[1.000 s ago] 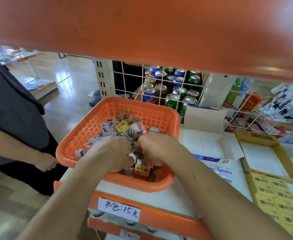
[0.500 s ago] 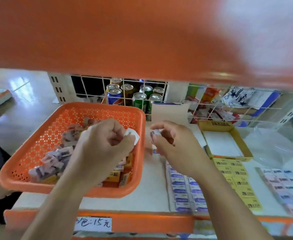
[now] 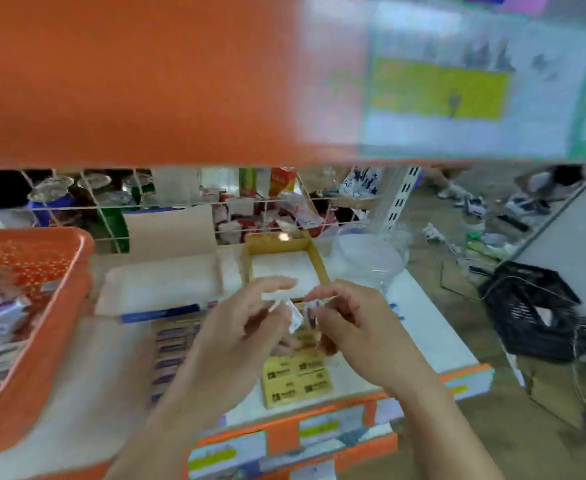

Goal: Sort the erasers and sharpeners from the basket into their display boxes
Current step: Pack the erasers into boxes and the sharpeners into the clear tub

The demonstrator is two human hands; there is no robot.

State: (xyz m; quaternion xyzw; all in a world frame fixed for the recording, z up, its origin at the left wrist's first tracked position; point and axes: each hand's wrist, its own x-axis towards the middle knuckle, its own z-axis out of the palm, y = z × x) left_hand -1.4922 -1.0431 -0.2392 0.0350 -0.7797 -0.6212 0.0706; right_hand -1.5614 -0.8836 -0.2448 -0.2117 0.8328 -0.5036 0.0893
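Erasers (image 3: 0, 317): heap in orange basket (image 3: 77, 258), far left, cut off, blurred, no count.
Boxes: 2, white box (image 3: 160, 312) + yellow box (image 3: 277, 242), behind the hands.
Left hand (image 3: 236, 327): fingers (image 3: 277, 282) pinch 1 small white pc (image 3: 293, 318).
Right hand (image 3: 357, 327): fingers (image 3: 333, 292) pinch 1 small pc (image 3: 311, 311), type unclear.

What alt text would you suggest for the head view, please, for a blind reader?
The left hand pinches a white packet and the right hand a small wrapped item, above yellow erasers on a white shelf. An orange basket stands at left.
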